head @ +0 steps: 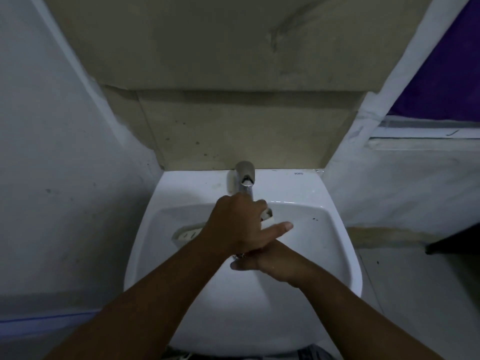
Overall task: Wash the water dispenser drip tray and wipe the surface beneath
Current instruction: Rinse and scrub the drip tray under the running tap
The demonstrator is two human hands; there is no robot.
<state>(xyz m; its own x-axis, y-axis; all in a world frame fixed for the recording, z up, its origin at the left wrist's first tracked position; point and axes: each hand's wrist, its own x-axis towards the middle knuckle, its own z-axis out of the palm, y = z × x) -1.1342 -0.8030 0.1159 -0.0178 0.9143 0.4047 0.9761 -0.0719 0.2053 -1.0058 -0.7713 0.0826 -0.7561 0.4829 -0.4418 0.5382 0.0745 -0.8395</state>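
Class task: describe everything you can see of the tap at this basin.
The tap is a dull silver metal spout standing upright at the middle of the back ledge of the white sink, under the beige wall panel. Its outlet faces the bowl. The left hand covers its front end; whether water runs cannot be told.

A white ceramic wash basin (335, 245) is fixed against a stained beige wall panel (233, 131), with a small brand mark on its back ledge to the right. A metal faucet (245, 178) stands at the middle of that ledge, its spout reaching over the bowl. In the bowl, at the left, lies a white slotted drip tray (187, 234), mostly hidden from view. A few dark specks mark the bowl's right side.
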